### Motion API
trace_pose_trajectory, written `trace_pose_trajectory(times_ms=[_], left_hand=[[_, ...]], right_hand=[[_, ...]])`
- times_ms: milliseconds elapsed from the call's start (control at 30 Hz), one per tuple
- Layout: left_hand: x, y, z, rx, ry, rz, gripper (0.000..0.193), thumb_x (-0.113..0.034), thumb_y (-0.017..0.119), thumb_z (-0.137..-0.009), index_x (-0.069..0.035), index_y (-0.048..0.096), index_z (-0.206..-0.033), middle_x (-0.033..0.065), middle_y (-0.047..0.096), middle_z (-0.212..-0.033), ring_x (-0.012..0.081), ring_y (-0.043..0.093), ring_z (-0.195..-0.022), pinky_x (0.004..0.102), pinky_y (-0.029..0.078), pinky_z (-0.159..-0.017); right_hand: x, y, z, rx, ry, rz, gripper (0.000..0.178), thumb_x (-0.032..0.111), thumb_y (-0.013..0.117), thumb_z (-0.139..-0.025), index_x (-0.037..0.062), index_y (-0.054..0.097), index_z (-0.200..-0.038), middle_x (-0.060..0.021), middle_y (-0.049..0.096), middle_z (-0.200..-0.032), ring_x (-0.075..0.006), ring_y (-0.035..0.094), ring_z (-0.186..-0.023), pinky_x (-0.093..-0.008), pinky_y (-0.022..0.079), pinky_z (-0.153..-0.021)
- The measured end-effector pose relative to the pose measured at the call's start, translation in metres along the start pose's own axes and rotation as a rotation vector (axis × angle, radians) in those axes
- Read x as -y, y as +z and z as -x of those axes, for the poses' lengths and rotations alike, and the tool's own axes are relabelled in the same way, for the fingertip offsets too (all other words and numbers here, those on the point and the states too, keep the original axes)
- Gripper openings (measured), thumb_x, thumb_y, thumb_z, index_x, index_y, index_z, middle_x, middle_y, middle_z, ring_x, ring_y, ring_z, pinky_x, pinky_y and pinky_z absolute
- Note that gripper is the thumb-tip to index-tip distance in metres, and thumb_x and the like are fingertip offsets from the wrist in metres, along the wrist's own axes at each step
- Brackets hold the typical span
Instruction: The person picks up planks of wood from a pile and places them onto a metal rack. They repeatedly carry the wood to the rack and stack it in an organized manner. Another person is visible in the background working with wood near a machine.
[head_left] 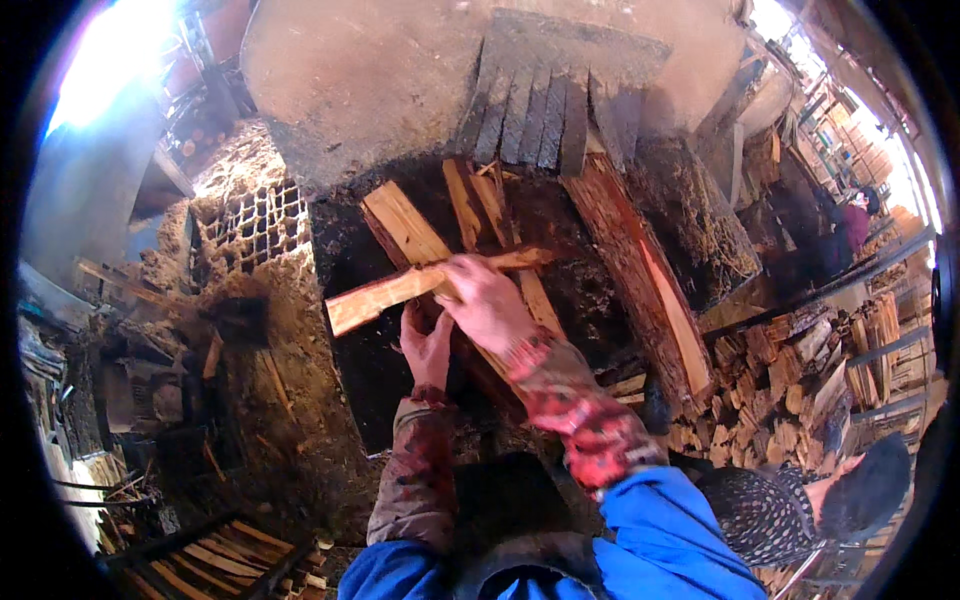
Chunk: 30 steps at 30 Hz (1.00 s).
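A pale split piece of firewood (375, 303) lies crosswise in front of me, its narrow end pointing right. My right hand (487, 300) is closed around its middle from above. Just below the wood is my left hand (427, 345), thumb and fingers apart, tips at its lower edge; whether they touch it I cannot tell. Under the held piece a longer split plank (405, 222) slants across the dark work surface (345, 245). Thinner split sticks (463, 205) lie beyond my hands. A long bark-covered slab (640, 270) slants down to the right.
Dark metal slats (530, 115) stand at the far side. Split firewood (790, 370) is heaped at right, near a person in dotted clothing (760, 510). A metal grid (265, 225) with wood debris lies at left. A rack of sticks (215, 560) stands at lower left.
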<state>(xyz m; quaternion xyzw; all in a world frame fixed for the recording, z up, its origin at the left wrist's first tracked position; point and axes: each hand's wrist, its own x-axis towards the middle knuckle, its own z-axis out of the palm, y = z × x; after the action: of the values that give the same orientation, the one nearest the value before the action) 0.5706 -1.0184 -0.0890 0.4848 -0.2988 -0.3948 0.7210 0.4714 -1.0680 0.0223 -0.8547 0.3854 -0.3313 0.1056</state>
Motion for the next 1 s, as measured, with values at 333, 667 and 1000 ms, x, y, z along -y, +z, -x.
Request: trace_pose_trajectory(times_ms=[333, 667, 1000], left_hand=[[0.009, -0.012, 0.002, 0.022, -0.007, -0.091, 0.048, -0.005, 0.069, -0.085, 0.002, 0.046, -0.127, 0.0067, 0.058, -0.117, 0.0145, 0.056, -0.106, 0.0285, 0.044, -0.093], [0.01, -0.01, 0.002, 0.006, 0.001, -0.033, 0.058, -0.007, 0.071, -0.084, 0.005, 0.04, -0.132, 0.0114, 0.056, -0.122, 0.0174, 0.056, -0.108, 0.0294, 0.045, -0.094], [0.011, -0.014, 0.002, -0.02, -0.02, -0.138, 0.063, -0.014, 0.074, -0.082, 0.007, 0.041, -0.132, 0.0143, 0.059, -0.12, 0.0183, 0.057, -0.107, 0.0305, 0.046, -0.092]], right_hand=[[-0.008, 0.047, -0.04, 0.549, -0.066, 0.201, 0.035, 0.029, 0.067, -0.077, 0.0054, 0.059, -0.101, -0.0168, 0.059, -0.093, -0.036, 0.063, -0.085, -0.0461, 0.05, -0.073], [0.023, -0.09, -0.098, 0.262, 0.106, -0.264, 0.039, 0.027, 0.076, -0.077, -0.004, 0.064, -0.098, -0.0112, 0.065, -0.082, -0.018, 0.062, -0.078, -0.0332, 0.05, -0.072], [-0.024, -0.083, -0.087, 0.181, 0.412, -0.361, 0.051, 0.045, 0.073, -0.076, -0.0009, 0.069, -0.098, -0.0112, 0.069, -0.076, -0.022, 0.066, -0.067, -0.0367, 0.05, -0.062]])
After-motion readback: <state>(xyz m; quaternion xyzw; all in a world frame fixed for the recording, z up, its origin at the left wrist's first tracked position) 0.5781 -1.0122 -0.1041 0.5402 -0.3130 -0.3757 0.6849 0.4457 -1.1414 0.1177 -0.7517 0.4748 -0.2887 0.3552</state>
